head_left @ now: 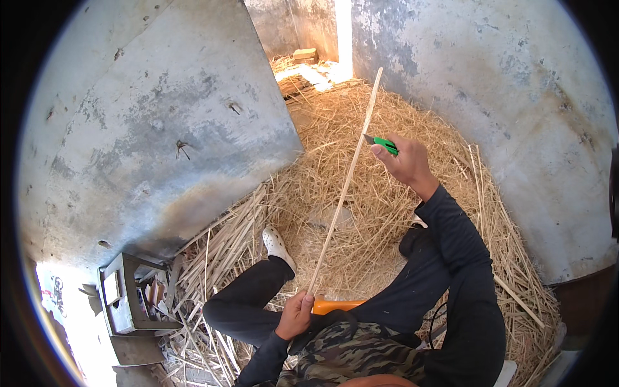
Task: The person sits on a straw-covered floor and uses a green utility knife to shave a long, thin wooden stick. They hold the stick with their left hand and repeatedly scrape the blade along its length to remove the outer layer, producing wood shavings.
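Stalk [345, 187]: long pale, slants over straw bed [387, 213]. L hand [295, 315] clenched on lower end nr lap. R hand [405, 161] grips green knife [382, 143], blade on stalk abt 2/3 up. Upper part prob left to trim.

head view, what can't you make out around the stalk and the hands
- Green-handled knife: handle mostly inside the right hand.
- Long stalk: lower end hidden in the left hand.
- Orange object: largely behind the left hand and the clothing.
- Metal stool: contents too small to tell.
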Tool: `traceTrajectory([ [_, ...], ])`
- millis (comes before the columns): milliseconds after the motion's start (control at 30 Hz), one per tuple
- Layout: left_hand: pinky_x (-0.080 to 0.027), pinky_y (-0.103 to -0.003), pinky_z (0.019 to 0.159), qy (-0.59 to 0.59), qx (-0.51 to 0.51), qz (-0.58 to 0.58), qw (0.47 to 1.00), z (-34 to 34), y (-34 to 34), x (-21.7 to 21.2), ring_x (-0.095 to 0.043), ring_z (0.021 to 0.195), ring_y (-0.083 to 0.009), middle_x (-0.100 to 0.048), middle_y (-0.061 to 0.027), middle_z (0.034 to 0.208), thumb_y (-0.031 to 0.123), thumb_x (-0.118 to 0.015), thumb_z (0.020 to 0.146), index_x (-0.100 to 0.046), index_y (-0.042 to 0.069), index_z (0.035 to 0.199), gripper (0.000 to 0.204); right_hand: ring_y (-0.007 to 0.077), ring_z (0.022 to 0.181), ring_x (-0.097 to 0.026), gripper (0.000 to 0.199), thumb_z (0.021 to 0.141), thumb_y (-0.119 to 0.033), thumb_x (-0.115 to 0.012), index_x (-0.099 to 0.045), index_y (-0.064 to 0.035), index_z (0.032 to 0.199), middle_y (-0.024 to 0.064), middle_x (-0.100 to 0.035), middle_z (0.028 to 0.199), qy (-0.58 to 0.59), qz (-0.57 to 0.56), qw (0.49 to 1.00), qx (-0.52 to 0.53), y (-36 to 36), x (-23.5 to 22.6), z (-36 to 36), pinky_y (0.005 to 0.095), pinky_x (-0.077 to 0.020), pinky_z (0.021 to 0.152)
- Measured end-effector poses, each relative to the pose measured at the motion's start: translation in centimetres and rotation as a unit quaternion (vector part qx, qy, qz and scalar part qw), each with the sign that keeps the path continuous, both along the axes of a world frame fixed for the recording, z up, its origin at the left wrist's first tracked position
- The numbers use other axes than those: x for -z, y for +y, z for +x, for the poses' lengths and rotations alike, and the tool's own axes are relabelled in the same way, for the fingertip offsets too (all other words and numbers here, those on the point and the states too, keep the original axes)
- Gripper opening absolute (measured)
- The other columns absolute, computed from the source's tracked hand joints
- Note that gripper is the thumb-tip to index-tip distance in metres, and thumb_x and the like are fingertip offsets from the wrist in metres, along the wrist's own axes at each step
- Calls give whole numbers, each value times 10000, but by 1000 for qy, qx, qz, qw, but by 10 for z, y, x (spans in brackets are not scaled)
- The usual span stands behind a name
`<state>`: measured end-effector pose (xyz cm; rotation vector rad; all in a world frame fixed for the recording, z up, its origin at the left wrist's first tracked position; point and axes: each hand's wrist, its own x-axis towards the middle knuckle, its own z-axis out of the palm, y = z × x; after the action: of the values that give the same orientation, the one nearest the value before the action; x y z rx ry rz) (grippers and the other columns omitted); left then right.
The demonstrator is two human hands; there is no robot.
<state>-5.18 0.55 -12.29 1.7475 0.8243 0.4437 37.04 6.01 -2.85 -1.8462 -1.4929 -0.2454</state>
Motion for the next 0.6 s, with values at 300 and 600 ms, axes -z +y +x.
traceTrajectory([
  [300,-338,-332,495,29,3,51,998,-29,-5,4,-400,498,-165,-387,-80,573,301,-469,1014,-431,26,706,414,235,403,-491,708,860,-745,-429,-518,-92,602,71,-457,469,-90,-27,994,51,1,-1,11,369,-361,401],
  [600,-363,-401,444,123,8,77,989,-66,-13,-17,-489,439,-352,-433,-154,522,248,-527,983,-483,45,709,344,218,396,-487,695,867,-755,-389,-542,-127,613,49,-458,458,-204,-24,970,131,8,1,62,370,-359,393],
])
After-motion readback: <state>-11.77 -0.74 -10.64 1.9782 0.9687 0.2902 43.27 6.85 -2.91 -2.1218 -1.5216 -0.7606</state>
